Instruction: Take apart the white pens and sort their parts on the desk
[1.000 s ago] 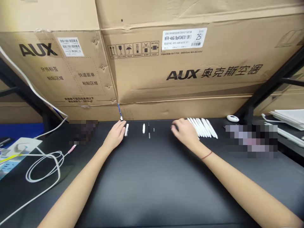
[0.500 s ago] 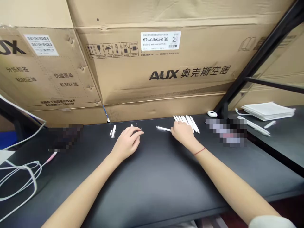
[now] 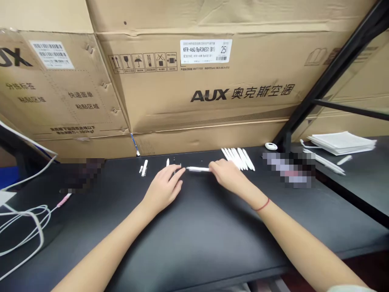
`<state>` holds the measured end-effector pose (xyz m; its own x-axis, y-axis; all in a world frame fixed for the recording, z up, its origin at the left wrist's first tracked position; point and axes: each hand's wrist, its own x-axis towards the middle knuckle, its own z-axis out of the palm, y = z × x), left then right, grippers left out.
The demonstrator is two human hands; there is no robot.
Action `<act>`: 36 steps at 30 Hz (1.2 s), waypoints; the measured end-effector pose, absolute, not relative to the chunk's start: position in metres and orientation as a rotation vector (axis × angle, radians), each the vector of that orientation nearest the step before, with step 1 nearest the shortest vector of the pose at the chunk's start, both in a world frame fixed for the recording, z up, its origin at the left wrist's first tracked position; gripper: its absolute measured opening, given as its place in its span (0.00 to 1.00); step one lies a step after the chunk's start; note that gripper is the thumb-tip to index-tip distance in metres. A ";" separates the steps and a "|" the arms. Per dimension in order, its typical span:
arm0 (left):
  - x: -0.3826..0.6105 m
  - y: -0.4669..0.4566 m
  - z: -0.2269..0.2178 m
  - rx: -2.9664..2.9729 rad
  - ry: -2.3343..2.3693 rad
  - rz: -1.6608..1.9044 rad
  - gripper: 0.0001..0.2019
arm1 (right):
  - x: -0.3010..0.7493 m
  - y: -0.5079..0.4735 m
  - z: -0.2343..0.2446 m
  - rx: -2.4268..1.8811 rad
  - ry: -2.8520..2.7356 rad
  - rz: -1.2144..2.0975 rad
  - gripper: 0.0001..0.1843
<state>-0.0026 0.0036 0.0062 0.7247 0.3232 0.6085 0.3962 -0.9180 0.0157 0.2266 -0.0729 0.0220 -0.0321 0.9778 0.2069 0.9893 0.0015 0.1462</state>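
Note:
My right hand [image 3: 226, 173] is closed on one end of a white pen [image 3: 198, 169], which lies nearly level and points left. The pen's other end reaches close to the fingertips of my left hand [image 3: 165, 184]. That hand rests low over the table, thumb and index finger apart, with no held thing showing. Beyond its fingers are a small white piece [image 3: 167, 162] and some tiny parts, partly hidden. Left of them lies a short white pen part [image 3: 145, 168] beside a smaller one. A row of several white pens [image 3: 243, 159] lies just behind my right hand.
Cardboard boxes [image 3: 200, 113] stand along the back of the black table [image 3: 188, 243]. At right are a white oval object [image 3: 271, 146], a black frame bar [image 3: 349, 194], a stack of paper [image 3: 343, 142] and more pens [image 3: 325, 162]. A white cable [image 3: 39, 227] lies at left.
My right hand has drawn the pen left, away from the row of pens, so its end is now by my left fingertips. My left hand has barely moved.

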 end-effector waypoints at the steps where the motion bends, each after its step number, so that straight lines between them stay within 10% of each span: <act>1: -0.001 0.000 0.007 -2.798 -0.579 -0.937 0.18 | 0.220 -0.074 0.024 -2.028 -2.263 -0.357 0.13; 12: 0.006 -0.010 0.011 -2.679 -0.613 -0.570 0.17 | 0.201 -0.080 0.013 -1.611 -2.309 -0.029 0.10; 21: 0.002 -0.018 0.026 -3.352 -1.025 -0.277 0.16 | 0.205 -0.073 0.014 -1.463 -2.402 -0.423 0.17; 36: -0.006 -0.007 0.018 -2.914 -0.773 -0.404 0.16 | 0.196 -0.079 0.011 -1.393 -1.845 0.387 0.08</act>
